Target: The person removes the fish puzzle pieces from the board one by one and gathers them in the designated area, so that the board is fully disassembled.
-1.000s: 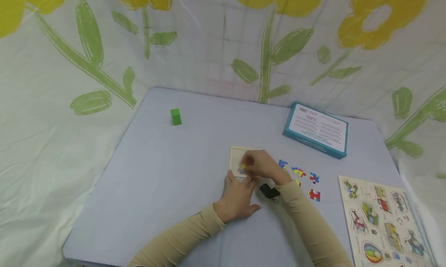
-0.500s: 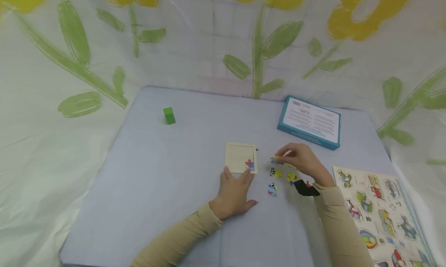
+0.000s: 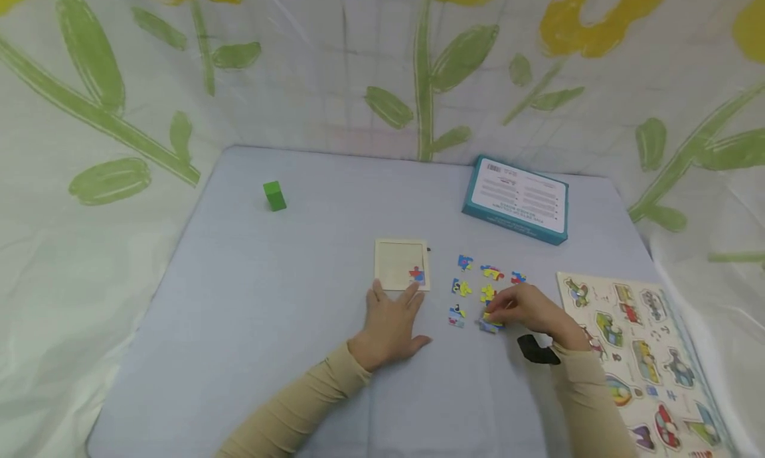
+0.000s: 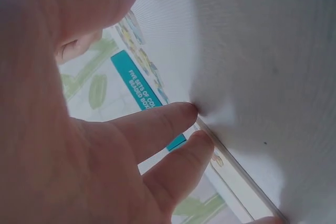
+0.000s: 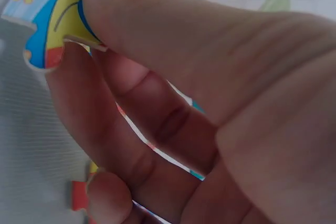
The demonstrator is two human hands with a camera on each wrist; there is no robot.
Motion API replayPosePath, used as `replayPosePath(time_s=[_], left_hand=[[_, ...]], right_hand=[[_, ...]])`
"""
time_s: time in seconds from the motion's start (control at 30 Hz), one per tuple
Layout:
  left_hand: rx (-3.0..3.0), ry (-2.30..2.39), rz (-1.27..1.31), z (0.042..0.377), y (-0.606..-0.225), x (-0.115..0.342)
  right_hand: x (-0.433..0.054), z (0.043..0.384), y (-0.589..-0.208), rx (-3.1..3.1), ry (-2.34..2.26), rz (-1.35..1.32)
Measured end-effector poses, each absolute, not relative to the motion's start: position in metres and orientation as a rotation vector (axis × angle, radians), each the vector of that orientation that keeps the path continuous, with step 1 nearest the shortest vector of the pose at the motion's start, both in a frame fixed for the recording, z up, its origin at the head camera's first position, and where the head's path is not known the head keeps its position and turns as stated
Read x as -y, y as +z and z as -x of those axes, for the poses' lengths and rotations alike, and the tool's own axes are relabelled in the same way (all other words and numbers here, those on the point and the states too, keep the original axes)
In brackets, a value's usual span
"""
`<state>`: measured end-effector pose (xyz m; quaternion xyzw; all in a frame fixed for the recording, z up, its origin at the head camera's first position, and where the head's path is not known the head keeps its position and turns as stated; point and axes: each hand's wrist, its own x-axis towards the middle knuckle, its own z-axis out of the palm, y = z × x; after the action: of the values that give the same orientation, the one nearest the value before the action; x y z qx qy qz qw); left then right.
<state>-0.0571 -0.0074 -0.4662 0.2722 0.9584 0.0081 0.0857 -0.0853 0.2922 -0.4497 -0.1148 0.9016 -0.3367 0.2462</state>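
A small square wooden puzzle tray (image 3: 379,259) lies mid-table, with a red and blue puzzle piece (image 3: 416,276) in its near right corner. My left hand (image 3: 390,330) rests with spread, straight fingertips on the tray's near edge; in the left wrist view, fingertips (image 4: 184,113) touch that edge. My right hand (image 3: 530,310) pinches a yellow and light-blue puzzle piece (image 3: 489,326) low at the near end of the loose pieces. In the right wrist view the thumb covers part of this puzzle piece (image 5: 63,17), which shows a flower and a red patch.
Several loose puzzle pieces (image 3: 460,287) lie in rows right of the tray. A teal box (image 3: 516,198) stands behind them. A larger picture board (image 3: 636,342) lies at the right edge, and a green block (image 3: 275,196) stands at the back left.
My right hand has carried the yellow and light-blue puzzle piece from the tray, past the far-left loose piece, to the near row. My left hand stays at the tray; the head view shifts slightly.
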Motion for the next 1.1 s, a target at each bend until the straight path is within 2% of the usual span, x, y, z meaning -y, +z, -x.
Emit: replayPosePath(time_s=[0.3, 0.47, 0.57, 0.87, 1.1], left_hand=[[-2.842, 0.026, -0.807, 0.058, -0.465, 0.008], [-2.829, -0.004, -0.81, 0.058, -0.465, 0.008], [-2.825, -0.005, -0.809, 0.059, -0.466, 0.008], [-2.839, 0.15, -0.794, 0.064, -0.464, 0.018], [-2.865, 0.133, -0.806, 0.065, -0.463, 0.025]], right_hand=[[-0.288, 0.08, -0.462, -2.508, -0.882, 0.245], [-0.277, 0.073, -0.455, -2.633, -0.777, 0.151], [-0.269, 0.074, -0.45, -2.729, -0.712, 0.192], [-0.206, 0.126, -0.448, -2.815, -0.779, 0.5], [-0.164, 0.154, -0.454, -2.708, -0.627, 0.504]])
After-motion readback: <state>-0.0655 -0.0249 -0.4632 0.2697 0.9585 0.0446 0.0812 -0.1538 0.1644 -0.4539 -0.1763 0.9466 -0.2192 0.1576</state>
